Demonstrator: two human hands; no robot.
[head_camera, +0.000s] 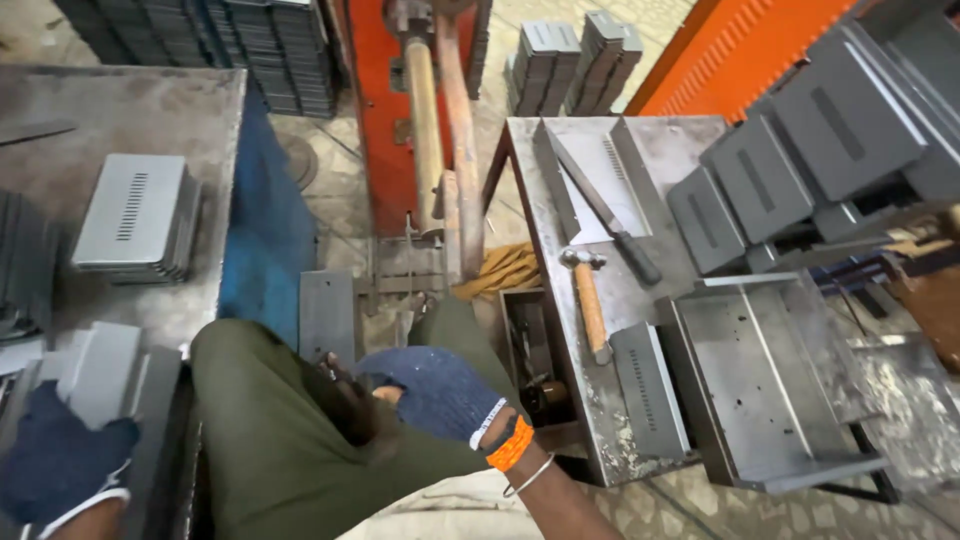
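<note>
While the left hand (60, 465) in its dark blue glove closes its grip on the near end of a bent grey sheet-metal panel (100, 375) at the lower left, that panel sits on the edge of the left counter (120, 110), beside a dark stack of like pieces. Right hand (435, 390), gloved too, rests on the person's green-trousered knee (280, 440); fingers curled loosely, nothing clearly in it, so I read that grip as slack, though the fingertips are partly hidden. Orange band and a thin bangle on that wrist. Forearm comes in from the bottom edge, wrist bent inward; left arm is low and tucked, only glove and cuff showing.

Progress, as a judgement: work looks mid-run. One slotted grey panel pile (135, 215) lies further back on the left counter, and many more stand stacked at the top by the red machine (420, 120) and leaning in a row at the upper right (790, 150). Which piles are finished I cannot tell. The held panel is not yet at the machine.

On the right counter (690, 135): a hammer (588, 300) with wooden handle, a long dark-handled blade (610, 220), a slotted strip (650, 390), an open metal tray-shaped part (770, 380). Yellow gloves (500, 268) lie on the floor near the machine base.
</note>
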